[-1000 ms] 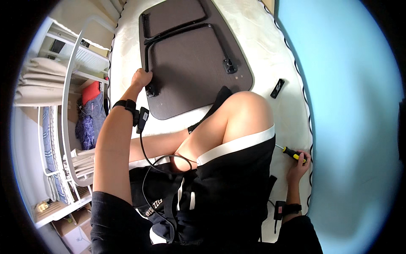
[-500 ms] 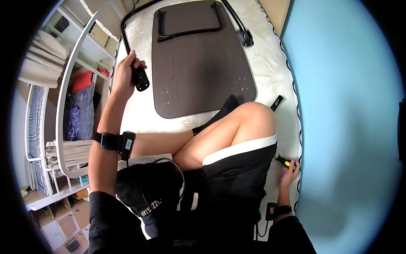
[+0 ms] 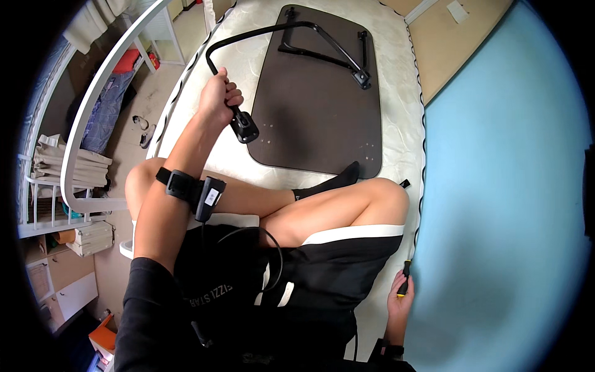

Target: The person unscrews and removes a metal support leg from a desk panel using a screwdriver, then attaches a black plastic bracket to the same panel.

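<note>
My left hand (image 3: pixel 218 98) grips the end of a black bent metal leg (image 3: pixel 245 37), lifted above the mattress; its flat foot bracket (image 3: pixel 244 128) hangs just below my fist, beside the left edge of a dark brown tabletop (image 3: pixel 322 118) that lies underside up. A second black leg frame (image 3: pixel 328 49) lies folded on the far part of that board. My right hand (image 3: pixel 400 297) rests low by my hip against the blue wall, closed around a screwdriver (image 3: pixel 405 276) with a black and yellow handle. My crossed bare legs lie between both hands.
The white mattress (image 3: pixel 396 80) fills the bed, bounded by a blue wall (image 3: pixel 496 186) on the right and a white rail (image 3: pixel 93 105) on the left. A small black part (image 3: pixel 404 183) lies near my knee. Shelves, clothes and boxes are down at the left.
My left hand has raised the loose end of the black leg off the tabletop's corner and swung it left. My right hand with the screwdriver has sunk lower beside my hip.
</note>
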`<state>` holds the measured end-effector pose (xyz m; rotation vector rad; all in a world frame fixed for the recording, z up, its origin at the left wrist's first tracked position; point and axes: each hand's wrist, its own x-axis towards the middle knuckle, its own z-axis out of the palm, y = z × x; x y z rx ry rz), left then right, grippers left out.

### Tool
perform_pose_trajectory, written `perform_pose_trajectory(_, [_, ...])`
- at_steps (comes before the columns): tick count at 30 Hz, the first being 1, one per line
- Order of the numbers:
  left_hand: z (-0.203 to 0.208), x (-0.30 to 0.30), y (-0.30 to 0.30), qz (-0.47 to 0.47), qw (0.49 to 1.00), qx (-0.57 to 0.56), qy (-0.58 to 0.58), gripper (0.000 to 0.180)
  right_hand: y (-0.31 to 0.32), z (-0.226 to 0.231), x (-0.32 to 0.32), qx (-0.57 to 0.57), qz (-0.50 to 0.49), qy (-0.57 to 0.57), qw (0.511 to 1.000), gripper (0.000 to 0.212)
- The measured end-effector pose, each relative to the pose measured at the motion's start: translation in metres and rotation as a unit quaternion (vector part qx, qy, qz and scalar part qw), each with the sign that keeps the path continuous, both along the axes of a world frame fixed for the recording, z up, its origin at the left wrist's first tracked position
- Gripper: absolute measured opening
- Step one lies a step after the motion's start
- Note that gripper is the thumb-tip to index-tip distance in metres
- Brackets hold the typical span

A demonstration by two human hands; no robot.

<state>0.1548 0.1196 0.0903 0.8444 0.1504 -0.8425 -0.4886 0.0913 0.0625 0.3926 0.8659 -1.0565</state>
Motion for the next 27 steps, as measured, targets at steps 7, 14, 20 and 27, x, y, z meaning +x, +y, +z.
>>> perform_pose_trajectory(7, [-0.026, -0.032, -0.006, 0.044, 0.995, 0.079, 0.041, 0.031, -0.012, 0.140, 0.150, -0.317, 0.255, 0.090, 0.909, 0.039])
perform_pose_trajectory(14, [-0.031, -0.047, 0.017, 0.056, 0.995, 0.088, -0.001, 0.041, -0.055, 0.097, 0.382, -0.337, 0.465, 0.160, 0.803, 0.024])
perform_pose_trajectory(20, [-0.030, -0.057, 0.020, 0.073, 0.988, 0.139, 0.010, 0.043, -0.094, 0.026, 0.451, -0.416, 0.389, 0.341, 0.748, 0.029])
perform_pose_trajectory(27, [-0.038, -0.051, 0.016, 0.042, 0.985, 0.168, 0.001, 0.041, -0.098, -0.041, 0.461, -0.391, 0.378, 0.452, 0.707, 0.033])
